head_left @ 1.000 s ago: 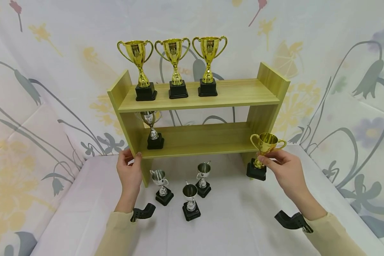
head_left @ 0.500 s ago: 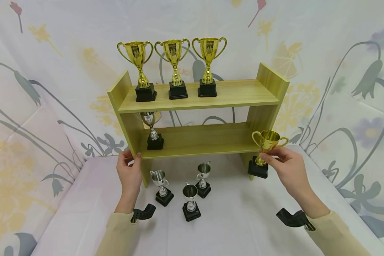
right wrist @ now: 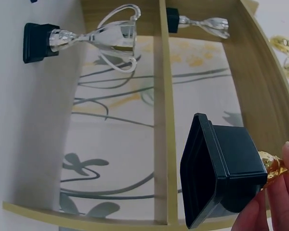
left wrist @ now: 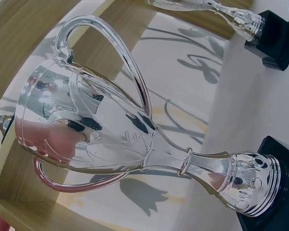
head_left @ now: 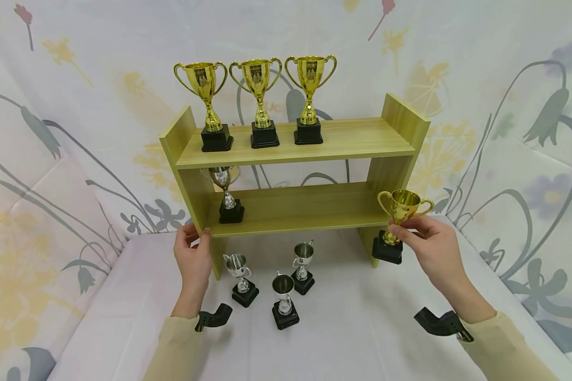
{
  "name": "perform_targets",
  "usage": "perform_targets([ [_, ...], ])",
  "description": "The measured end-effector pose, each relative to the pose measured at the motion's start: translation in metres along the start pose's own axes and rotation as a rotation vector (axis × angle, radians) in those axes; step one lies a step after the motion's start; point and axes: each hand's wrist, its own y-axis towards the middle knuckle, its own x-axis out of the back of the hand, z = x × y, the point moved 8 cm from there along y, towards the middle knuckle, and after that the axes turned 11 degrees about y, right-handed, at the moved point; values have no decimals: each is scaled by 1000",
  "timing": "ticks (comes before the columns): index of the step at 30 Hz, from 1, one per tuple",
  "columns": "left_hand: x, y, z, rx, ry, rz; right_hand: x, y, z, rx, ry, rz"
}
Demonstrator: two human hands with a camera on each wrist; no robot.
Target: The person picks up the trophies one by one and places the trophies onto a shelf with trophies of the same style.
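To my eye it's a small staged corner, set up like a photo booth: flower-printed cloth (head_left: 124, 47) rises on 3 sides, creases showing, around a white-covered surface (head_left: 343, 328). A wooden shelf (head_left: 357, 135) stands inside, gold trophies (head_left: 257, 79) and silver trophies (head_left: 283, 288) about it, and black wrist cameras (head_left: 440, 324) sit at both sleeves (head_left: 500, 341). What building this is, I can't tell.

Glossy gold-metal trophy (head_left: 404, 205), its smooth plastic-looking base (right wrist: 238, 156), mirror-like silver trophy (left wrist: 94, 118), matt wood-grain shelf (head_left: 305, 206)
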Motion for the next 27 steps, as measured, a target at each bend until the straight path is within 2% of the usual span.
perform_targets([
  [14, 0, 0, 0, -11, 12, 3, 5, 5, 7, 12, -31, 4],
  [17, -2, 3, 8, -7, 3, -3, 5, 6, 9, 21, -14, 2],
  [23, -7, 12, 34, 11, -3, -1, 7, 7, 11, 21, -8, -4],
  [27, -8, 13, 38, 8, -11, 3, 8, 8, 12, 22, -15, -4],
])
